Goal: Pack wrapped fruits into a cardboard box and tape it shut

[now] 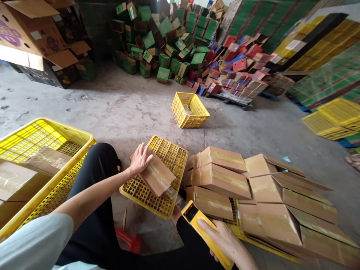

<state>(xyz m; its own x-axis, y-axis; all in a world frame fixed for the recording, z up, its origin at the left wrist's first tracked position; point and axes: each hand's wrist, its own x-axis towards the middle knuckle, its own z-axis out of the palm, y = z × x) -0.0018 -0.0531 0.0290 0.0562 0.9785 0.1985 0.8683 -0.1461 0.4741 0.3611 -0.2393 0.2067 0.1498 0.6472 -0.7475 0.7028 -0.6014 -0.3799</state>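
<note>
My left hand (140,159) lies flat, fingers spread, on a small brown cardboard box (157,176) sealed with clear tape. The box rests on an overturned yellow plastic crate (140,191) in front of my knees. My right hand (225,240) grips a yellow tape dispenser (197,219), whose dark front end sits just below the box's near corner. A strip of clear tape (170,192) hangs off that corner.
A yellow crate (56,180) at my left holds taped boxes. Stacked brown boxes (222,176) and open cartons (284,195) lie to the right. Another yellow crate (189,110) stands on the concrete floor, with heaps of green (168,41) and red boxes (239,63) behind.
</note>
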